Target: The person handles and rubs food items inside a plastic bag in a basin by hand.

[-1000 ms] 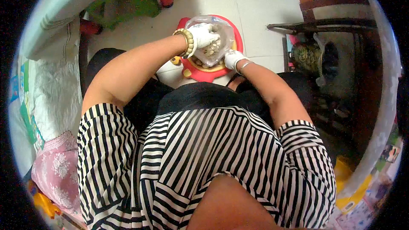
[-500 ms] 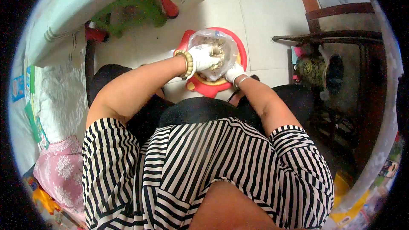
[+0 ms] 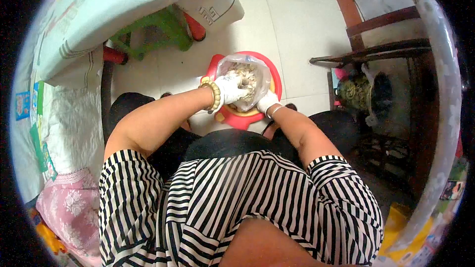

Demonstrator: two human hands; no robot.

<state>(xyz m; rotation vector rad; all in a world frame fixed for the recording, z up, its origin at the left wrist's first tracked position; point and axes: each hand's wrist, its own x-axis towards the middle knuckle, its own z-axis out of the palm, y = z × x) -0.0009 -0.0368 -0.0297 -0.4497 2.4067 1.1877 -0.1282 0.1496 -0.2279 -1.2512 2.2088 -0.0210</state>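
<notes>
A clear plastic bag (image 3: 264, 71), its mouth wide, rests on a red and yellow stool-like piece (image 3: 273, 61) on the floor between my feet. Pale, shredded-looking pieces (image 3: 250, 71) fill it; I cannot make out their exact kind. My left hand (image 3: 231, 89), in a white glove with a beaded bracelet at the wrist, reaches inside from the left. Its fingers curl around some of the pieces, with the tips partly hidden among them. On the bag's lower right side, my white-gloved right hand (image 3: 268, 102) is closed on the plastic.
A cloth-covered table (image 3: 143, 0) stands at upper left, with a green stool (image 3: 153, 32) under it. At right is a dark wooden rack (image 3: 386, 49) holding another bag of greenish-brown stuff (image 3: 355, 91). Pink patterned fabric (image 3: 71, 202) lies at lower left.
The whole view has shifted, so the bag and stool appear lower. My left hand has moved slightly within the pieces; my right hand keeps its hold on the bag.
</notes>
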